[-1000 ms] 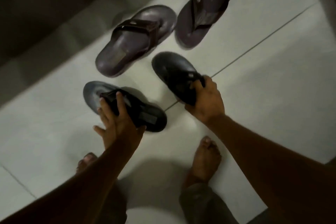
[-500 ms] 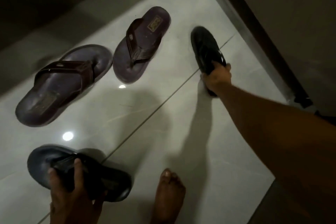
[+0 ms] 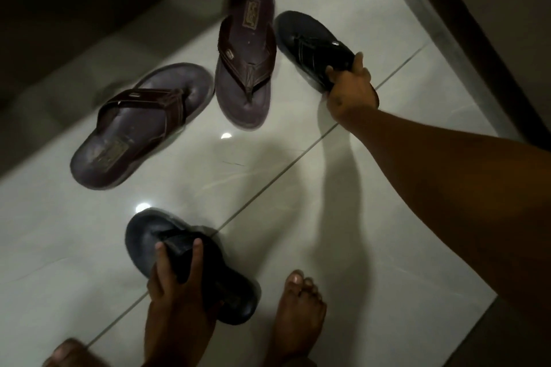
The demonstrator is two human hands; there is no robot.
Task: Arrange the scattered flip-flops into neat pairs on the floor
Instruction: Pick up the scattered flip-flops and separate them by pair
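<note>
Now each hand grips a black flip-flop: the left hand (image 3: 176, 292) one (image 3: 190, 265) near the bare foot (image 3: 298, 313), the right hand (image 3: 350, 92) another (image 3: 313, 45), seemingly touching a brown flip-flop (image 3: 246, 68) on the floor (image 3: 387, 128).

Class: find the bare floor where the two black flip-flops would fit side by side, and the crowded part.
Bare tile lies between the brown flip-flops and the bare foot. It is crowded beside the upper brown flip-flop, where the right hand holds a black one.

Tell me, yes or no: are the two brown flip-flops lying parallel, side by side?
No: the left brown flip-flop lies slanted while the right brown flip-flop runs nearly straight up the picture, so only their toe ends come close.
</note>
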